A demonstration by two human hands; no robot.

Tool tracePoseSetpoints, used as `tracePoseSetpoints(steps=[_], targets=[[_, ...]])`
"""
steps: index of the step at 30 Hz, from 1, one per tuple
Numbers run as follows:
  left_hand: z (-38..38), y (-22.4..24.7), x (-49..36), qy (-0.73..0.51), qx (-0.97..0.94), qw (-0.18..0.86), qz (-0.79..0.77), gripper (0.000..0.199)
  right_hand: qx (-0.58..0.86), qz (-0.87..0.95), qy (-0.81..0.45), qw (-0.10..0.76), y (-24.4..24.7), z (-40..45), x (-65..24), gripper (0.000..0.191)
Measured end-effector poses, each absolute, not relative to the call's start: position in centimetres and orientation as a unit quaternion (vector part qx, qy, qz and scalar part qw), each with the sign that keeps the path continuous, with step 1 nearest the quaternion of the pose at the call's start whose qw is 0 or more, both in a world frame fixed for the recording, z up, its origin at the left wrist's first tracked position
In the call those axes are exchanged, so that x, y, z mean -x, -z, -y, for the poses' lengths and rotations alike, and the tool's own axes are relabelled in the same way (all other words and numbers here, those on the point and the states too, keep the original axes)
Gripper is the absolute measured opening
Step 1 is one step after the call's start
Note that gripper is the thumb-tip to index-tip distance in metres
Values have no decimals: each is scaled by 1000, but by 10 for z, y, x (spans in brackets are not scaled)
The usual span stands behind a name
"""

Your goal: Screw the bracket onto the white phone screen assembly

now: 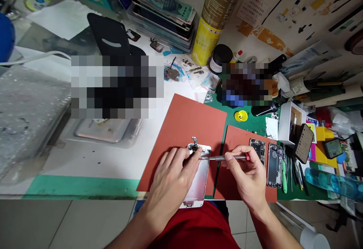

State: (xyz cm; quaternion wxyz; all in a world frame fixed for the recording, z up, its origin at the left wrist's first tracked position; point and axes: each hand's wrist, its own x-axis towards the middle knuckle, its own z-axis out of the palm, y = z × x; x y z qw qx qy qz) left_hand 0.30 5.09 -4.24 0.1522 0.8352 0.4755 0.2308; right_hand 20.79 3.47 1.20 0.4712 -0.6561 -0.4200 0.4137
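Observation:
A white phone screen (199, 186), its metal back up, lies on the left reddish-brown mat (193, 116) and overhangs the front edge. My left hand (176, 173) is closed over its left side, with the index finger pressed near the top. A small flex cable (194, 140) sticks up from the screen's top end. In my right hand (246, 173) a thin screwdriver (219, 158) with a red end cap is pinched between thumb and fingers. It lies almost level, its tip at the upper part of the screen, beside my left index finger.
Two opened phone bodies (257, 149) (274, 166) lie on the right mat (235, 137). Further right are a green-handled tool (284, 175) and a blue bottle (329, 179). Behind stand a yellow spray can (207, 33), a black-lidded jar (221, 58) and a yellow cap (241, 116).

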Motion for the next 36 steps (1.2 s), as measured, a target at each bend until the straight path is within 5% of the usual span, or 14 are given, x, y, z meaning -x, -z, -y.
tracePoseSetpoints(steps=[20,36], targets=[[-50,42,-2,-225,-839,148,-473,61,644,543,-370,391,-27,-37,-213,15],[-50,43,-2,-220,-839,140,-477,51,647,489,-408,420,-26,-44,-216,15]])
